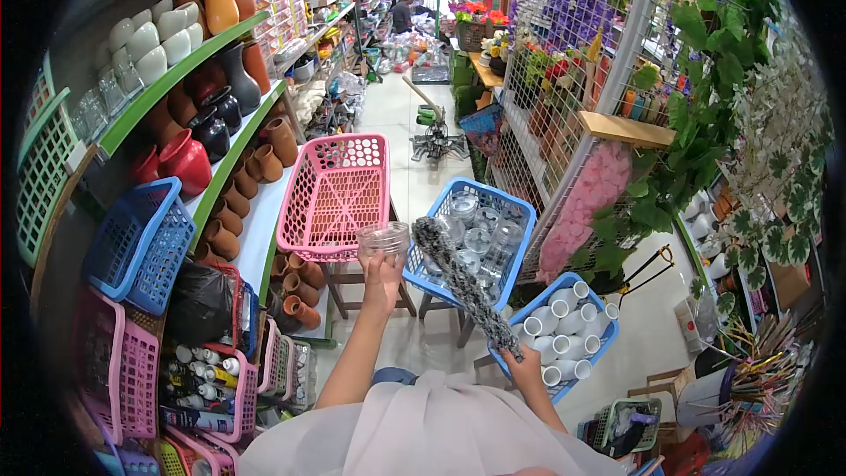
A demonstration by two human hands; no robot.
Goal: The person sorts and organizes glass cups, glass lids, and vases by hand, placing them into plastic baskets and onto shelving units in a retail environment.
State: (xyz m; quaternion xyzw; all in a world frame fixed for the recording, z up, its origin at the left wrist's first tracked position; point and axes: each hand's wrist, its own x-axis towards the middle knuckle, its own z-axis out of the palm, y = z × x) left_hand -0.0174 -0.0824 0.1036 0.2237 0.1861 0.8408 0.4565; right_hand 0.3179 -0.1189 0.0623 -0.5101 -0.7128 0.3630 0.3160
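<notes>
The end of a fuzzy gray duster [454,264] disappears into the curled fingers of the right hand [526,370], its length blocking clear glass containers [478,241] in a blue plastic basket [520,251]. By one pink plastic basket [348,194], the left hand [382,278] pinches one clear, round jar [385,236] between its fingers; overlapping white vases [570,322] stand nearby.

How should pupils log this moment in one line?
left hand: holds clear jar | right hand: holds grey duster | blue basket: clear jars | pink basket: left of blue
</notes>
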